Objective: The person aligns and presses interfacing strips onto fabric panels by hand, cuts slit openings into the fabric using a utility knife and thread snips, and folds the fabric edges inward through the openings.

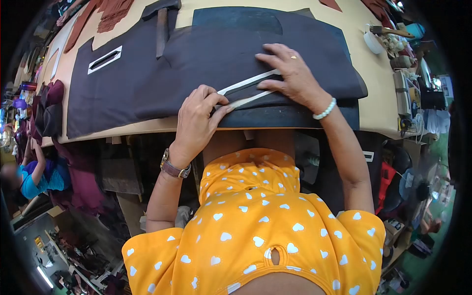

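Note:
A large dark leather-like sheet point(132, 93) lies across the table. Near its front edge is a slit framed by white strips point(250, 80). My left hand point(199, 115) pinches the left end of the lower strip between thumb and fingers. My right hand point(295, 76) is at the strips' right end, fingers spread, with the thumb and fingertips resting on the material. A smaller white-framed slot point(104, 60) shows at the sheet's left part. A hammer point(162, 32) lies at the sheet's upper edge.
The pale table point(378, 93) has a white bowl point(373, 42), a brush point(392, 32) and small items at its right. Reddish-brown pieces point(114, 14) lie at the back left. Dark maroon material point(49, 108) hangs at the left edge. Another person point(44, 172) is at far left.

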### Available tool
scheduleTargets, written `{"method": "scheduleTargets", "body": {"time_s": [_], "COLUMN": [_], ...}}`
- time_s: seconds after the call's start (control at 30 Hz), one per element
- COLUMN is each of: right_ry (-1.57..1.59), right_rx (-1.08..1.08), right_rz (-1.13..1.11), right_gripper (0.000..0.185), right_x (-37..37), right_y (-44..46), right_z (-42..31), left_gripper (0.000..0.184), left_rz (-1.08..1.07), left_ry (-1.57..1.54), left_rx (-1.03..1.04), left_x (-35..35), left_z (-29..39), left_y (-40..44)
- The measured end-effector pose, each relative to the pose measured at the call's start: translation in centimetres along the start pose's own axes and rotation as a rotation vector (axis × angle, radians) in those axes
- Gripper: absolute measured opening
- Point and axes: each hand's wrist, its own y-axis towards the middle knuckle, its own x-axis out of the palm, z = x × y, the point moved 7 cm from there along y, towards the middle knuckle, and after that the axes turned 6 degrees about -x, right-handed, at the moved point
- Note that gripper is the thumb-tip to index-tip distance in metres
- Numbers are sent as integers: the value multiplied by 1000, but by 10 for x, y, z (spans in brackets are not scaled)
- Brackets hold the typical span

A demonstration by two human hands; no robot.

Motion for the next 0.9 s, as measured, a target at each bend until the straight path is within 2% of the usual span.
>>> {"method": "scheduleTargets", "body": {"time_s": [0.1, 0.37, 0.53, 0.67, 0.9], "right_ry": [-27, 57, 34, -33, 61], "right_rx": [54, -112, -18, 76, -68], "right_rz": [-4, 38, 27, 16, 9], "right_gripper": [59, 56, 57, 55, 52], "right_x": [-5, 30, 15, 4, 28], "right_y": [-9, 25, 11, -6, 23], "right_z": [12, -53, -30, -6, -51], "left_gripper": [16, 17, 17, 18, 18], "left_rz": [13, 63, 83, 61, 70], "left_ry": [-19, 6, 42, -55, -36], "left_rx": [-17, 12, 21, -37, -34], "left_x": [0, -1, -7, -11, -11], "left_z": [-3, -3, -6, -15, -15], "left_y": [-1, -4, -8, -12, -11]}}
